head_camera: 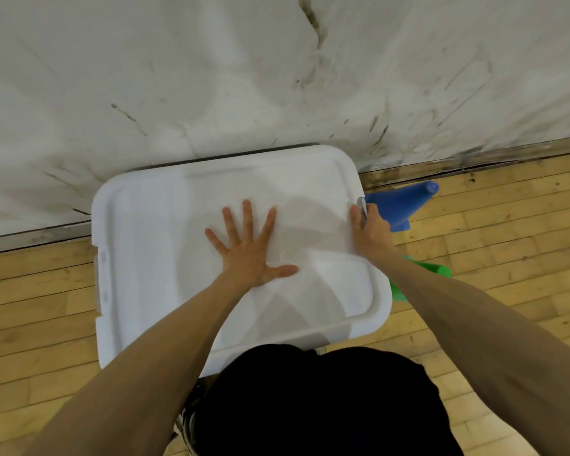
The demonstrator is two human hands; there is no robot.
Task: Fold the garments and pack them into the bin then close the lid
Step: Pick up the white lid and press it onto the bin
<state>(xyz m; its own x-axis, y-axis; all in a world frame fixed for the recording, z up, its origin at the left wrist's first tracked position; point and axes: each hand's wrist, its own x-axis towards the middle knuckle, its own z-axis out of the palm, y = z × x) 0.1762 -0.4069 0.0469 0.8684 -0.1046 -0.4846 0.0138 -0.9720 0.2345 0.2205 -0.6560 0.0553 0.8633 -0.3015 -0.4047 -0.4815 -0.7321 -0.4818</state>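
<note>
Black shorts (pixel 316 406), wood floor (pixel 30 307), scuffed wall (pixel 211 77)

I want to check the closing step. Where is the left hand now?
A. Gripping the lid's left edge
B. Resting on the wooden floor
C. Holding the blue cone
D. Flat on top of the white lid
D: the left hand lies with spread, straight fingers on the white lid.

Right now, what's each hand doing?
Left hand: open, fingers spread, palm flat on the white lid.
Right hand: closed, grip on the lid's right edge.
</note>
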